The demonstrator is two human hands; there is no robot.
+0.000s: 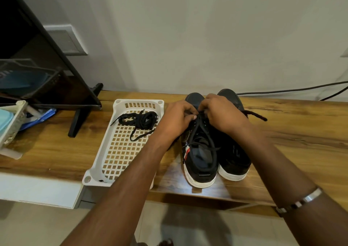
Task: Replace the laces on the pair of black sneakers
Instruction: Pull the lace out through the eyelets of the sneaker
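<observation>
Both hands (199,114) pinch the black lace (202,132) on the left black sneaker (199,157) with their fingers — the spare coiled black lace (140,120) waits in the white plastic basket (116,151), so most work is left.

There are two black sneakers (214,142) at 3 o'clock of one white basket (120,147). Inside it lies one bundle of black laces (140,120) (coiled together). Two hands, left hand (178,119) and right hand (222,114), one bracelet (299,201).

Left hand (178,117) and right hand (222,114) meet, fingers curled, pinching.
</observation>
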